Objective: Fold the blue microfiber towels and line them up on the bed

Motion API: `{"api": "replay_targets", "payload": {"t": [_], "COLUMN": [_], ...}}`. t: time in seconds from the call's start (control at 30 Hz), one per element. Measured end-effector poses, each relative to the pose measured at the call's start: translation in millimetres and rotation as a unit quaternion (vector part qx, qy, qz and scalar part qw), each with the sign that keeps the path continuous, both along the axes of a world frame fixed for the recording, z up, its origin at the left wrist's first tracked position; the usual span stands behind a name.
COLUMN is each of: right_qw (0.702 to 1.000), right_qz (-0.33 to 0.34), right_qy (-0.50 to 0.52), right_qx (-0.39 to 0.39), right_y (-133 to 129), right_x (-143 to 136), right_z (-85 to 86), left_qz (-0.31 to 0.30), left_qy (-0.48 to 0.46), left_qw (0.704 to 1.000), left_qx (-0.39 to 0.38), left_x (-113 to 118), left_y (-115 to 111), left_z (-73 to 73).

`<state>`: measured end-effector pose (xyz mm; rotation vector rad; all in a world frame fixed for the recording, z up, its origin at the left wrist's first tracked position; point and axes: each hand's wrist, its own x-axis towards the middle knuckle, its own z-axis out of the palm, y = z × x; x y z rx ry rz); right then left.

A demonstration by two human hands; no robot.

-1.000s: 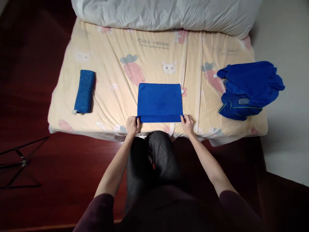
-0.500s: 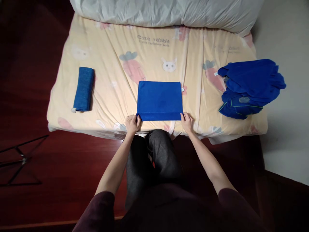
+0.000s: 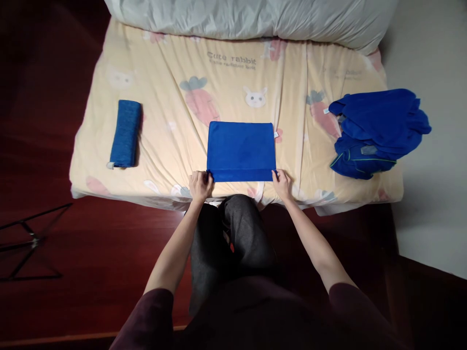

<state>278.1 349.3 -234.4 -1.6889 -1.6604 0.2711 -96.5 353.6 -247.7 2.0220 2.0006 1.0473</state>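
L fingers [image 3: 210,180] & R fingers [image 3: 275,176] pinch blue cloth [image 3: 241,148], near corners partly hidden; blk stand [image 3: 35,241] cut off.

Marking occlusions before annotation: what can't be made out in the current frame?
Head view, all:
Near-left corner of the blue cloth: covered by the left hand.
Any print on its white tag: too small.
Inner layers of the blue heap: under its top folds.
Black stand: cut off by left edge.
White quilt: cut off by top edge.

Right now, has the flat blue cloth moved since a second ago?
No. The flat blue cloth sits in the same place below the printed rabbit face; the whole view shifted slightly.
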Motion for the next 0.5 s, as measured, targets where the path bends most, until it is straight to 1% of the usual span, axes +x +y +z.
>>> {"api": "replay_targets", "payload": {"t": [0.1, 0.23, 0.37, 0.5], "right_qw": [1.0, 0.999, 0.997, 0.993], "right_qz": [-0.001, 0.007, 0.019, 0.058], "right_qy": [0.01, 0.001, -0.037, -0.089], "right_qx": [0.003, 0.032, 0.06, 0.052], "right_y": [0.8, 0.0, -2.7, -6.1], "right_x": [0.0, -1.0, -1.0, 1.5], "right_z": [-3.9, -3.7, -1.4, -2.7], "left_qz": [-0.016, -0.081, -0.131, -0.175], "left_qy": [0.007, 0.038, 0.033, 0.011], "left_qw": [0.999, 0.996, 0.991, 0.985], "left_qx": [0.029, 0.023, 0.013, 0.003], "left_x": [-0.2, -3.6, -7.7, -8.2], "left_y": [-0.9, -3.0, -4.1, -3.3], "left_z": [-2.3, -7.8, -11.9, -8.2]}}
